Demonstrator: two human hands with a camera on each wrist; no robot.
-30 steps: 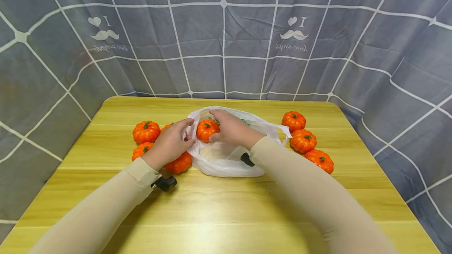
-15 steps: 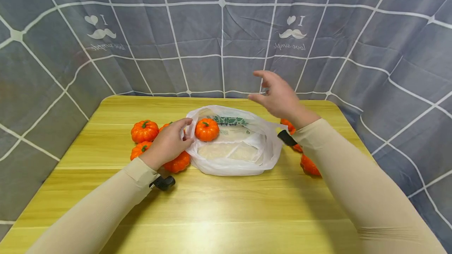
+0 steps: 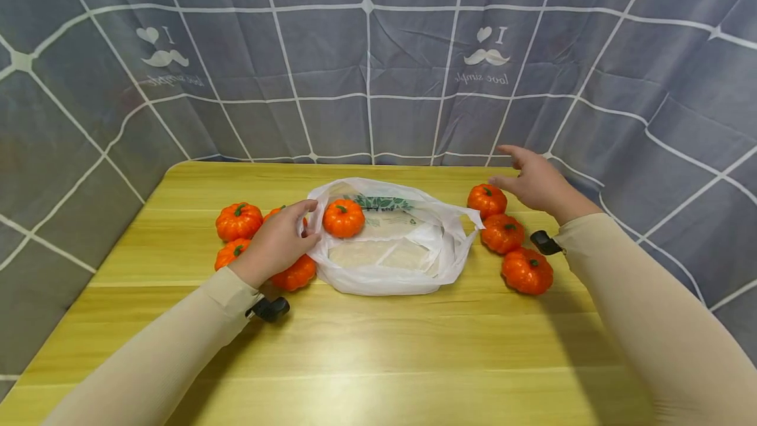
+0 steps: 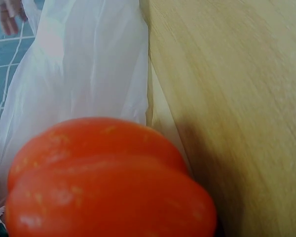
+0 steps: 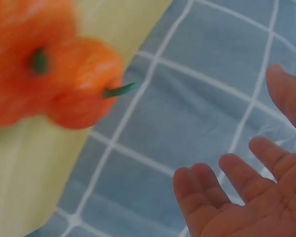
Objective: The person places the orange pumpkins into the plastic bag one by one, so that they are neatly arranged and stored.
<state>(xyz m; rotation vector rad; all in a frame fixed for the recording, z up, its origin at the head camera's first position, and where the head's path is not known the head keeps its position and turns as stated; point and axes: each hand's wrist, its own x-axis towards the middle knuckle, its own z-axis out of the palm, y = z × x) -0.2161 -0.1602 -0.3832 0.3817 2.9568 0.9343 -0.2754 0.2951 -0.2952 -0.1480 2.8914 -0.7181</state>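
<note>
A white plastic bag (image 3: pixel 390 284) lies mouth-up mid-table, with green leaf print on its inside. One small orange pumpkin (image 3: pixel 344 218) sits inside it at the left. My left hand (image 3: pixel 276 242) holds the bag's left rim between thumb and fingers. Its wrist view is filled by a pumpkin (image 4: pixel 108 182) in front of the bag's side. My right hand (image 3: pixel 537 183), with nothing in it, hovers with fingers spread, just right of the rearmost pumpkin (image 3: pixel 487 200) of the right-hand row. In the right wrist view, its fingers (image 5: pixel 237 173) are extended and apart from the pumpkins.
Two more pumpkins, a middle one (image 3: pixel 503 233) and a front one (image 3: pixel 527 271), complete the right row. Several pumpkins (image 3: pixel 239 221) cluster left of the bag, partly behind my left hand. A grey checked curtain (image 3: pixel 402 123) hangs around the wooden table (image 3: pixel 367 360).
My right hand has let go of the pumpkin in the bag, risen out and swung right to the right-hand row. My left hand has stayed at the bag's rim.
</note>
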